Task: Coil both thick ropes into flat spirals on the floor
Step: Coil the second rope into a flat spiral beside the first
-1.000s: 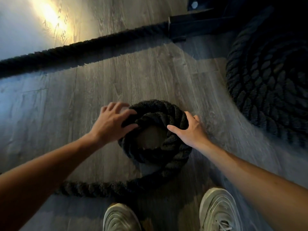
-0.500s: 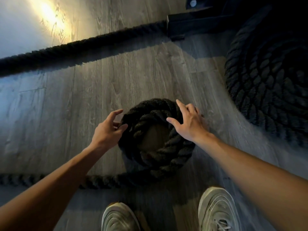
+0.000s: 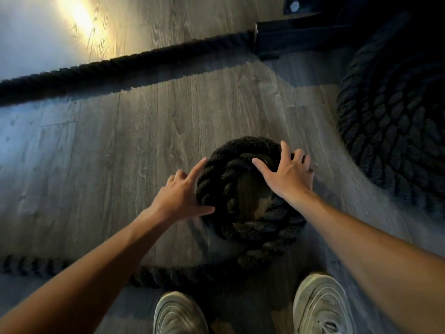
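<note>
A thick black rope forms a small tight ring [image 3: 243, 150] on the wooden floor in front of me, with bare floor showing in its centre. Its loose tail [image 3: 168, 276] runs from the ring's near side leftwards along the floor to the left edge of view. My left hand [image 3: 180, 198] lies against the ring's left side, fingers spread. My right hand [image 3: 289, 174] rests on the ring's upper right part, fingers apart. A large finished flat coil of black rope [image 3: 395, 126] lies at the right.
A straight stretch of black rope [image 3: 120, 66] crosses the floor at the back, ending at a dark metal base [image 3: 289, 42]. My two pale sneakers [image 3: 320, 307] stand just behind the ring. A bright patch of light falls on the floor at top left.
Both hands have shifted clockwise round the ring: the left slid down its left side, the right moved up onto its top right. The tail now reaches farther left.
</note>
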`<state>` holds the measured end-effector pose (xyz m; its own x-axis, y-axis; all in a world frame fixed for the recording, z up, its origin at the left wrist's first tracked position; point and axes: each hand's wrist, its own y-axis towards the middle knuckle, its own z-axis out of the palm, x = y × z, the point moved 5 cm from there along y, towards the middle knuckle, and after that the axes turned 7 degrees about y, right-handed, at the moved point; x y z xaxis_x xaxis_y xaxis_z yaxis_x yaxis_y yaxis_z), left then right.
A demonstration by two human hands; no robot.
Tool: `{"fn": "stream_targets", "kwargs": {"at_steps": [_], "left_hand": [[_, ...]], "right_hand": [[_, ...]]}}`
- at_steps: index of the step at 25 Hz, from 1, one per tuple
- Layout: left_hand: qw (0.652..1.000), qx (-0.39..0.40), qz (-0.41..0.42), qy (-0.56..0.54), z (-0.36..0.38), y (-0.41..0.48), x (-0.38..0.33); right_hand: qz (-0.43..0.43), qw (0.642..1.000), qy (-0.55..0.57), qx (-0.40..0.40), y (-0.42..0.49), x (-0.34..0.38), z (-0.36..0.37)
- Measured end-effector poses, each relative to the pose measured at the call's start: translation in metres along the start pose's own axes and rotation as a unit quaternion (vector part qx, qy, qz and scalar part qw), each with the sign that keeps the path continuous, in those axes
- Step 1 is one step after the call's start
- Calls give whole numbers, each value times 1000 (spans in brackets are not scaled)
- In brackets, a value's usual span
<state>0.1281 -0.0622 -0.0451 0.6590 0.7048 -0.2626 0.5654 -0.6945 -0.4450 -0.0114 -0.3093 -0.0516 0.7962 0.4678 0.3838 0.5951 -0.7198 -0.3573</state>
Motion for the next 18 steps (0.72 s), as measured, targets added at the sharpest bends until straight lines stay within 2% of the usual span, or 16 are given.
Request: {"fn": "stream_targets", "kwargs": {"at_steps": [2, 4, 6, 9, 11, 13, 15, 18], "left_hand": [[983, -27, 120, 133, -13, 13, -16], [933, -45, 287, 213, -19, 22, -36], [881, -26, 386, 272, -18, 30, -47], [844, 28, 419, 335, -17, 44, -55], [832, 8, 432, 349, -19, 44, -61], [822, -13, 447, 354, -20, 44, -67], [789, -30, 485, 376, -21, 46, -76], [763, 12, 481, 430, -18, 51, -72]], "right_hand": [[-29, 999, 11, 16, 0, -5, -3], [-56, 996, 62, 38, -1, -15, -5], [-77, 990, 116, 33, -16, -27, -3], [-66, 985, 147, -53, -63, -42, 10], [-28, 980, 179, -79, -84, -44, 20], [-12, 981, 183, -68, -85, -42, 23], [-41, 982, 177, -55, -74, -40, 21], [-78, 982, 173, -24, -56, -34, 18]]}}
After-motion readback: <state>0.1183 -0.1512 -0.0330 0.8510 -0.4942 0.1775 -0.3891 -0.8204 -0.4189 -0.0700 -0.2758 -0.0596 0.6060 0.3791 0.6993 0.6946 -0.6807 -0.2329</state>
